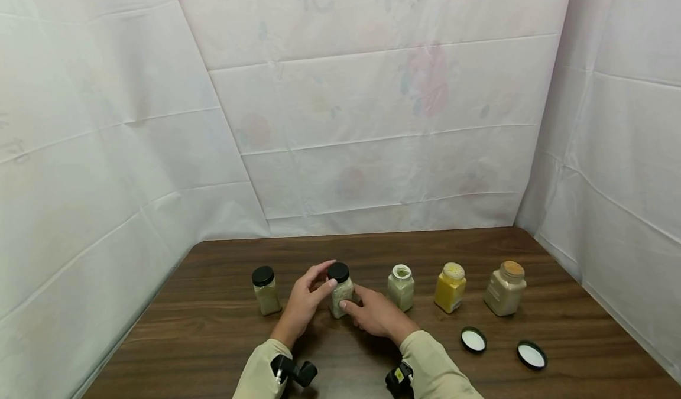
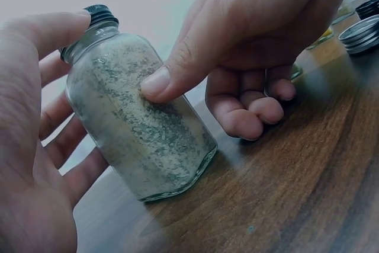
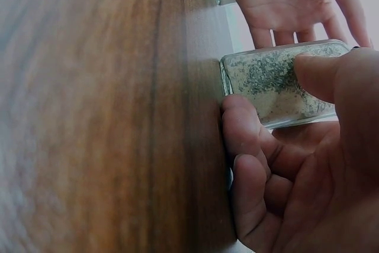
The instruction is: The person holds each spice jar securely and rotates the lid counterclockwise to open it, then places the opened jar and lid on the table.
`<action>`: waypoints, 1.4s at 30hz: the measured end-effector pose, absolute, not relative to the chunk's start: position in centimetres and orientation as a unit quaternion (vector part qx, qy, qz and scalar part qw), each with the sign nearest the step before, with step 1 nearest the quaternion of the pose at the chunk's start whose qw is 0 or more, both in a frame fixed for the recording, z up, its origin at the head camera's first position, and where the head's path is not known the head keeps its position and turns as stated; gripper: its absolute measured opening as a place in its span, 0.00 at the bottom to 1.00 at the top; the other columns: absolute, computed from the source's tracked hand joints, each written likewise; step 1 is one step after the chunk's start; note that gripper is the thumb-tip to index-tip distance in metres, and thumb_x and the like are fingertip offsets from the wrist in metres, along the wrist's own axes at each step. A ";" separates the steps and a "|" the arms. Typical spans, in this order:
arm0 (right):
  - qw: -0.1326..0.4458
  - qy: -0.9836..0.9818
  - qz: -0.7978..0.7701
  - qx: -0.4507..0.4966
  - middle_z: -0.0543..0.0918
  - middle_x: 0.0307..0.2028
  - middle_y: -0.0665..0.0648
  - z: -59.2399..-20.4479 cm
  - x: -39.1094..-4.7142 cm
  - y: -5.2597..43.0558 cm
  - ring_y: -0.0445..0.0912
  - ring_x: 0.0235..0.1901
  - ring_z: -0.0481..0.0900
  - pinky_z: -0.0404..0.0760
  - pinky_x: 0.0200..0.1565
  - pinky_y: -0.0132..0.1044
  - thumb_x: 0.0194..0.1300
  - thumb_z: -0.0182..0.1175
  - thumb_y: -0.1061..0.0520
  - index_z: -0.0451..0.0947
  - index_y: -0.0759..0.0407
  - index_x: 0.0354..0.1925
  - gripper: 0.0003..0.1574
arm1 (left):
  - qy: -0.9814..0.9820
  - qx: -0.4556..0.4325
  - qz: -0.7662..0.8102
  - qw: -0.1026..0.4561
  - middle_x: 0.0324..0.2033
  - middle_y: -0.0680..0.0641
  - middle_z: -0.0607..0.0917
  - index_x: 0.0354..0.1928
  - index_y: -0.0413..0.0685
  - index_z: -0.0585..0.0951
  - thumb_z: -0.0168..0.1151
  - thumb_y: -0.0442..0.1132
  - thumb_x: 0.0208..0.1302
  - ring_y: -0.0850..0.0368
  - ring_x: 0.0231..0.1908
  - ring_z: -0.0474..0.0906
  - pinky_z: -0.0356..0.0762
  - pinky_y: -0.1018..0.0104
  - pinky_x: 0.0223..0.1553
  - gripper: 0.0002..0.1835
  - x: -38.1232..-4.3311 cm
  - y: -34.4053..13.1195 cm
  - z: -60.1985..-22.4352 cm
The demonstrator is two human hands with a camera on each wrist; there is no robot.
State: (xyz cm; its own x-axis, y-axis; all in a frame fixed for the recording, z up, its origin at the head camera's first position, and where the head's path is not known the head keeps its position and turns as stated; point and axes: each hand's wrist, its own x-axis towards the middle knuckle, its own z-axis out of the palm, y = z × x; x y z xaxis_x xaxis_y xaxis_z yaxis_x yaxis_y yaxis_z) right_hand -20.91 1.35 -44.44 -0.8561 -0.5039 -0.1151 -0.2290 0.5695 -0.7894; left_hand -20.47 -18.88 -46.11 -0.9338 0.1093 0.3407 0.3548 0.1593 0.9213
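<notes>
A glass spice jar point(image 1: 341, 297) with pale, green-flecked seasoning stands between both hands, its black screw cap point(image 1: 338, 271) on. My left hand point(image 1: 302, 301) holds the cap, thumb on its near side; in the left wrist view the other fingers reach behind the jar. My right hand point(image 1: 376, 312) grips the jar's body with its thumb point(image 3: 320, 75) pressed on the glass, while the lower fingers curl near the tabletop. The jar's base is at the table, but whether it touches is hard to tell.
Left stands a black-capped jar point(image 1: 267, 292). To the right are an uncapped green-tinted jar point(image 1: 401, 289), a yellow powder jar point(image 1: 450, 289) and a larger beige jar point(image 1: 505, 292). Two loose lids point(image 1: 473, 340) lie in front of them on the wooden table point(image 1: 213, 340).
</notes>
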 end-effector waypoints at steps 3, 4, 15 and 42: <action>0.164 0.871 -0.412 -0.212 0.80 0.31 0.51 -44.4 -20.9 1.4 0.46 0.29 0.79 0.77 0.31 0.45 0.74 0.54 0.37 0.56 0.58 0.77 0.45 | -0.760 -0.154 -0.623 0.098 0.57 0.48 0.78 0.68 0.51 0.75 0.61 0.42 0.73 0.50 0.60 0.72 0.64 0.42 0.63 0.24 -20.5 -18.8 -46.1; 0.164 0.871 -0.412 -0.212 0.80 0.31 0.51 -44.4 -20.9 1.4 0.46 0.29 0.79 0.77 0.31 0.45 0.74 0.54 0.37 0.56 0.58 0.77 0.45 | -0.761 -0.155 -0.622 0.098 0.57 0.49 0.78 0.68 0.51 0.75 0.61 0.42 0.73 0.50 0.60 0.72 0.63 0.43 0.63 0.24 -20.5 -18.9 -46.1; 0.166 0.863 -0.426 -0.216 0.80 0.31 0.52 -44.5 -21.0 1.3 0.47 0.28 0.79 0.77 0.30 0.45 0.74 0.54 0.38 0.58 0.56 0.76 0.42 | -0.715 -0.159 -0.672 0.107 0.53 0.39 0.80 0.62 0.39 0.77 0.55 0.38 0.76 0.54 0.54 0.76 0.73 0.61 0.55 0.18 -20.4 -19.0 -46.0; 0.150 0.870 -0.413 -0.223 0.80 0.29 0.51 -44.6 -20.9 1.4 0.46 0.27 0.78 0.76 0.30 0.44 0.75 0.54 0.38 0.60 0.58 0.75 0.41 | -0.712 -0.152 -0.678 0.105 0.51 0.39 0.80 0.62 0.37 0.77 0.58 0.36 0.74 0.53 0.51 0.76 0.73 0.68 0.52 0.18 -20.4 -18.8 -46.2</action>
State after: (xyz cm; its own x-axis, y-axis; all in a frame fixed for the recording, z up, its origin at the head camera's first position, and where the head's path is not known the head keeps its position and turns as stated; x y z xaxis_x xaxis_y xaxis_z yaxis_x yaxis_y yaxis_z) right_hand -20.85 1.35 -44.55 -0.8551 -0.5126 -0.0776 -0.2644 0.5600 -0.7852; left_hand -20.45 -18.80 -46.22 -0.9319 0.0742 0.3549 0.3581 0.0351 0.9330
